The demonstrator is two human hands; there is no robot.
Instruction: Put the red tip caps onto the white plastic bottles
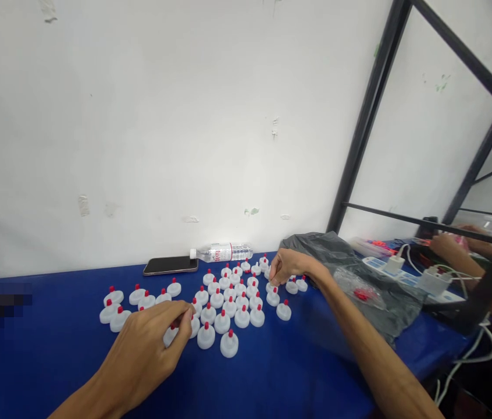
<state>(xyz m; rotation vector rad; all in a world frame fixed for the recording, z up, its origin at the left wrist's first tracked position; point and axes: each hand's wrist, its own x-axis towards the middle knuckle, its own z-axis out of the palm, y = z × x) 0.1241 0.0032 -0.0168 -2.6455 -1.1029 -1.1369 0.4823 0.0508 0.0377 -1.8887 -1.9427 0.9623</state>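
Observation:
Many round white plastic caps (pixel 229 344), each with a small red tip on a short spout, stand upright in loose groups on the blue table (pixel 272 372). My left hand (pixel 150 343) is over the left-middle part of the group, thumb and fingers pinched at the red tip of one white cap. Farther back on the right, my right hand (pixel 288 265) has its fingers closed on top of another white cap (pixel 271 287), whose tip they cover. Some caps are partly hidden behind both hands.
A phone (pixel 171 265) and a lying clear bottle (pixel 224 252) are along the wall. To the right are a grey plastic bag (pixel 328 247), a clear bag of red pieces (pixel 362 294), a power strip (pixel 440 291) and a black metal frame (pixel 362 116). Another person's arm (pixel 459 253) shows beyond.

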